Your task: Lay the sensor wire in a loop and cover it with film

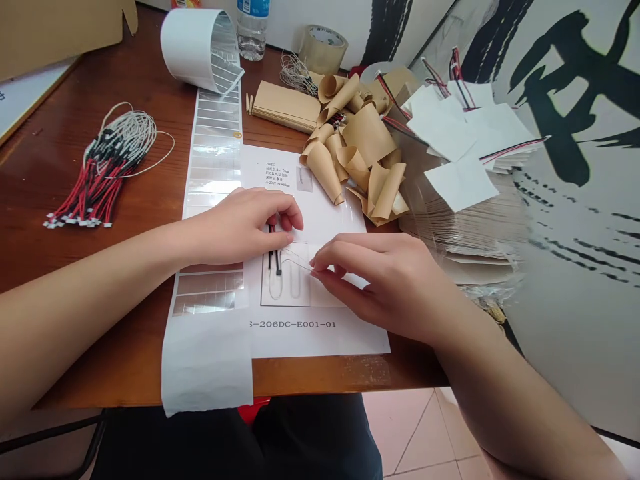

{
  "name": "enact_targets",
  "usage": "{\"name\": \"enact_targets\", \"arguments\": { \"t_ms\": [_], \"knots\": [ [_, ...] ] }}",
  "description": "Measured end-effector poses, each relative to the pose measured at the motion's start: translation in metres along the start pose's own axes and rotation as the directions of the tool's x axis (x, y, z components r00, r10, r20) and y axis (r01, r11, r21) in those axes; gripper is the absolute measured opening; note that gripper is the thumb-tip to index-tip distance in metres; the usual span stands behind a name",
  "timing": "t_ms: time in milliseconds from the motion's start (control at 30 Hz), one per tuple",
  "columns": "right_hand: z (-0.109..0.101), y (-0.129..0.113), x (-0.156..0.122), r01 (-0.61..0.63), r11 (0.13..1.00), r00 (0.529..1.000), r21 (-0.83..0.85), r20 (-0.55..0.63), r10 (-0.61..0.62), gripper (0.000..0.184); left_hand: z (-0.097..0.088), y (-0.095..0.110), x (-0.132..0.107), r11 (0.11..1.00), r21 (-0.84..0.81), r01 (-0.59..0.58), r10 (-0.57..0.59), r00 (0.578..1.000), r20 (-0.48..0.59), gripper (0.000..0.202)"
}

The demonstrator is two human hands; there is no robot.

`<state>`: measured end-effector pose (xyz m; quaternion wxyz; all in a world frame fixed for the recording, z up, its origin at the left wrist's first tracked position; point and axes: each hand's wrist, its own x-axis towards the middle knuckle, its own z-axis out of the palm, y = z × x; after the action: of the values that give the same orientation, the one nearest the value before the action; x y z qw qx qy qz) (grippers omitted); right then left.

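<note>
My left hand [247, 223] rests on a printed white template sheet [320, 327], its fingers curled and pressing a thin black-and-red wire lead [273, 250] onto the drawn outline. My right hand [385, 277] lies beside it, thumb and forefinger pinched on the edge of a clear film piece [300, 257] that covers the wire's end. Both hands touch the sheet at the table's front middle. What else lies under the palms is hidden.
A roll of silvery label backing [213, 167] runs down the table and over its front edge. A bundle of red, black and white wires [100, 173] lies left. Curled brown paper peelings [360, 153], a stack of finished pieces [465, 200], tape roll [323, 47] and bottle [253, 27] stand behind.
</note>
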<state>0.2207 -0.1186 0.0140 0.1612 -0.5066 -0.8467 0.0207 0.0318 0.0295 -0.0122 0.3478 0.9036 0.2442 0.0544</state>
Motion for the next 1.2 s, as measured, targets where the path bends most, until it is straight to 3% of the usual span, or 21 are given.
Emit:
{"name": "enact_targets", "arguments": {
  "t_ms": [800,1200],
  "knots": [
    [-0.0004,0.0007,0.0003,0.010,1.000,0.998,0.015,-0.062,-0.009,0.016,-0.0006,0.0003,0.0007,1.000,0.001,-0.012,0.012,1.000,0.014,0.024],
    [-0.0001,0.0031,-0.0021,0.086,0.995,0.996,0.056,0.013,-0.087,0.023,-0.0039,0.0046,-0.0009,1.000,0.011,-0.002,0.001,0.999,0.051,0.026]
  ]
}}
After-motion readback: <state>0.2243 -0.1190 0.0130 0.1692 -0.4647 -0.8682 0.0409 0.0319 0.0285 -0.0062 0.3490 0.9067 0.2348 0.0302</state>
